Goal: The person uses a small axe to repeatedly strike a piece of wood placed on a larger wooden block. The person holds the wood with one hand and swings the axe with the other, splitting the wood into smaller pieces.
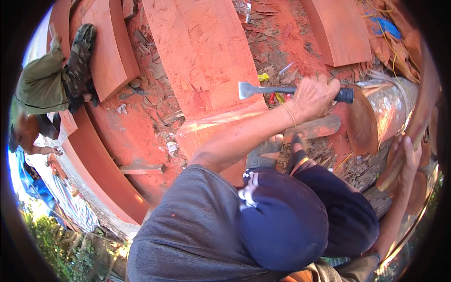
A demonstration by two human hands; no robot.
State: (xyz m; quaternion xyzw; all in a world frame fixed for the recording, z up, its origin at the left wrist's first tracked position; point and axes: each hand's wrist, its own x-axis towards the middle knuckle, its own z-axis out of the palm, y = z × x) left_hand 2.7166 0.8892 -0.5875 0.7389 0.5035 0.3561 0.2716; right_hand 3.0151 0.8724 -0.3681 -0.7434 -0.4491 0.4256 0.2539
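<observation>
My left hand (314,97) is closed round a chisel (272,89). Its flat metal blade points left, above the near end of a thick reddish timber slab (202,56), and its black handle end sticks out on the right. At the right edge, my right hand (410,157) grips a long, curved brown piece of wood (420,108); its upper part runs out towards the rim, so its full shape cannot be made out. The slab's surface is rough, with a chipped patch near the blade.
Curved reddish timbers lie at the left (105,174) and far right (340,30). A cut log (364,122) lies beside my right side. Wood chips and red sawdust cover the ground. At far left another person in camouflage trousers (80,66) sits. My bent knee (282,221) is below the chisel.
</observation>
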